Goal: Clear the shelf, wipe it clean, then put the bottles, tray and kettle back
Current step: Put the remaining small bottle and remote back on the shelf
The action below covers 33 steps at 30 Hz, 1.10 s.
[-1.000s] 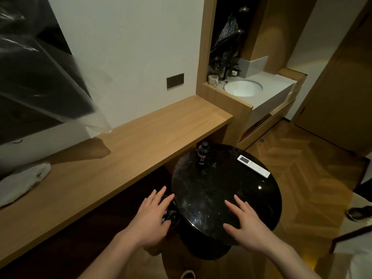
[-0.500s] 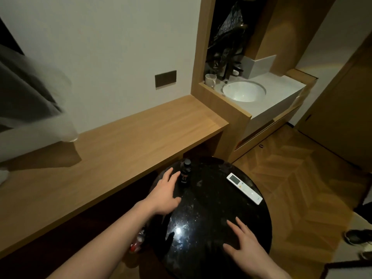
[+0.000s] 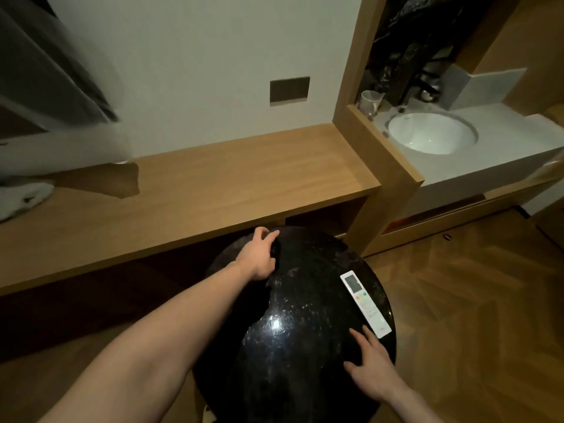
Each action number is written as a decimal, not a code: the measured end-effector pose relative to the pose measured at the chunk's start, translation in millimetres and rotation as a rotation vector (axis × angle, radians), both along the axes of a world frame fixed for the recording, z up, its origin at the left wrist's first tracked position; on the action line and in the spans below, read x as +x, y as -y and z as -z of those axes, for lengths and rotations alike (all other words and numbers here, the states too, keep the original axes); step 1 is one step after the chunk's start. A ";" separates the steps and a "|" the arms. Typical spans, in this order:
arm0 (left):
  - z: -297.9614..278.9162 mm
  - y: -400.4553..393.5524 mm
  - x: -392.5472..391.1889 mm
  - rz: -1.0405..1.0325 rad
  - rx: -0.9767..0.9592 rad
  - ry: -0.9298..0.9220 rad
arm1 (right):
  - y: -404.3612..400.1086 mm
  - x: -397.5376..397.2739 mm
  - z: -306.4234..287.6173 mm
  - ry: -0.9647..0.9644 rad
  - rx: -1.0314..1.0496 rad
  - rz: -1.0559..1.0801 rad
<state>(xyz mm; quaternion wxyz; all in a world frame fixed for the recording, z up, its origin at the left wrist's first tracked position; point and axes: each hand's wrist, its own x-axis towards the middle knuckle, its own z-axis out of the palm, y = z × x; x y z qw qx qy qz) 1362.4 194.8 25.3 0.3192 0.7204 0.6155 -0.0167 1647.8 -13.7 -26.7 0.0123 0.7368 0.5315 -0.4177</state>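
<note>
No brand or label is readable anywhere; the white remote [image 3: 365, 303] shows only a grey screen and blurred buttons. The left hand [image 3: 258, 256] curls its grip round a small dark bottle [image 3: 275, 247] at the far edge of the round black counter [image 3: 305, 346], hiding most of it. The right hand [image 3: 370, 366] lies flat, fingers spread, near the remote. The wooden shelf [image 3: 213, 184] behind carries a white cloth [image 3: 23, 198], cut off at left.

left hand [image 3: 258, 257]: fingers [image 3: 268, 235] curled round a small dark bottle [image 3: 276, 250] at the far edge of the round black desk [image 3: 290, 346]
right hand [image 3: 370, 372]: flat on the desk, fingers [image 3: 367, 335] spread, tips just beside a white remote [image 3: 364, 303]
shelf [image 3: 213, 184]: beyond the left fingers; white cloth [image 3: 23, 198] at far left
</note>
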 end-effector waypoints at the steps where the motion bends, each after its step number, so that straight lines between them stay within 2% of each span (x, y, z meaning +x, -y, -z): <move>1: 0.6 3.2 3.4 -0.024 0.013 -0.005 | -2.6 9.0 5.0 0.014 -0.010 -0.009; 6: 7.0 34.5 6.7 -0.119 0.059 -0.003 | -15.2 39.1 25.7 0.084 0.040 -0.034; 10: 10.2 72.0 3.2 -0.298 0.116 0.098 | -32.0 53.1 38.3 0.134 0.083 -0.015; 16: 8.5 129.8 5.2 -0.574 0.087 0.146 | -51.4 78.8 61.1 0.251 0.076 -0.066; 23: 10.5 195.5 8.2 -0.703 0.039 0.251 | -47.8 76.6 79.3 0.242 0.065 -0.008; 30: -5.0 223.0 7.4 -0.737 0.069 0.306 | -37.0 44.6 74.0 0.108 -0.162 -0.035; 33: -12.7 229.3 -2.7 -0.753 0.071 0.335 | -23.7 24.6 75.3 -0.055 -0.203 -0.025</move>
